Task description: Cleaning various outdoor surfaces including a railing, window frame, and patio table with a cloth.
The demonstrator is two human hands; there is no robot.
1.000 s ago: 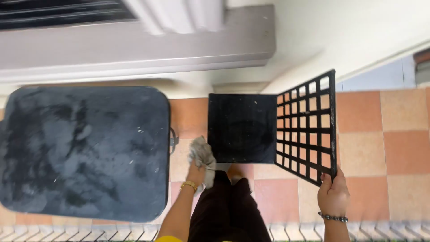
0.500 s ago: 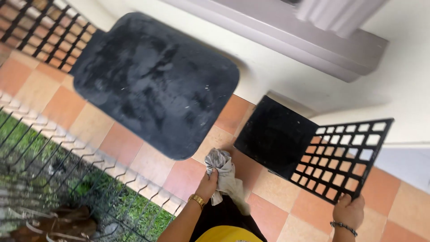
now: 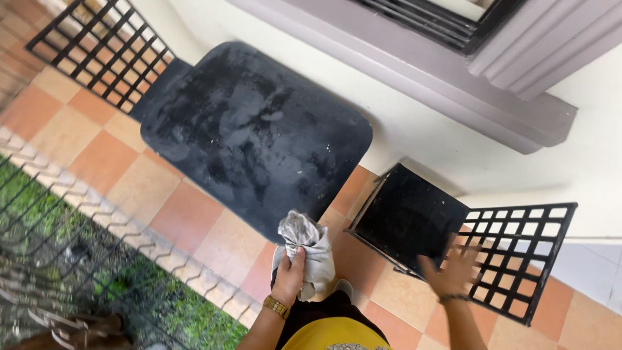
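Orange-and-cream floor tiles [image 3: 194,214] fill the frame's centre, where the left hand [image 3: 289,275] grips a bunched grey rag [image 3: 308,243] for wiping beside the black metal table [image 3: 256,133], the right hand [image 3: 447,272] spread open near the black lattice-backed chair [image 3: 414,217].

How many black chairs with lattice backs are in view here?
2. One chair stands at right, its lattice back beside the right hand. The other chair is at top left, its seat mostly hidden behind the dark table. Others may sit outside the frame.
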